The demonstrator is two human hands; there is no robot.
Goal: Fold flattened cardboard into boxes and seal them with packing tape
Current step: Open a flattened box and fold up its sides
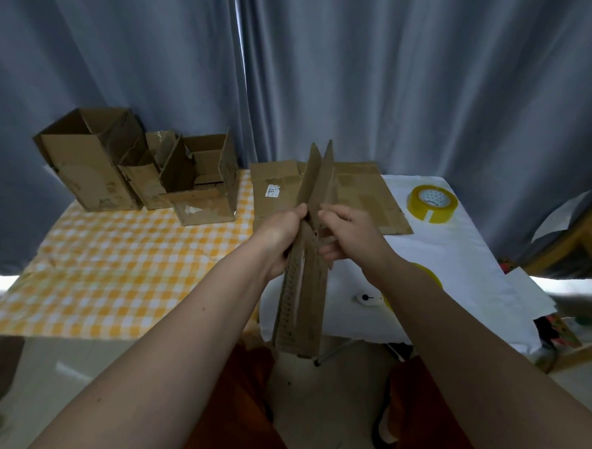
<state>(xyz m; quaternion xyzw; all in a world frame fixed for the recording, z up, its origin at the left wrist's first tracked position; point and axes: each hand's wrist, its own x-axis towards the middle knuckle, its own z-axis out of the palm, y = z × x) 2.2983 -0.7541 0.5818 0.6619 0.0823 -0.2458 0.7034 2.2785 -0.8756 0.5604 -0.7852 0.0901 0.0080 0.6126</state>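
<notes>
A person holds a flattened cardboard [308, 266] edge-on above the near edge of the counter [114, 266], between the two forearms, its long side running from near to far. The left hand [282, 239] has its grip tight on the cardboard's left face, thumb on top near the upper flaps. The right hand [347, 232] pinches the right side, fingers curled round a flap edge. Two flaps fan apart at the far end.

On the far left of the counter, on a yellow checked cloth [96, 282], stand three open boxes [139, 171], touching one another. Behind the hands, more flat cardboard [364, 197] lies on the counter. A tape roll [432, 204] lies far right on a white cloth [457, 267], well apart from the hands. A second yellow roll [430, 276] shows partly under the right forearm. Grey curtains [364, 73] hang behind.
</notes>
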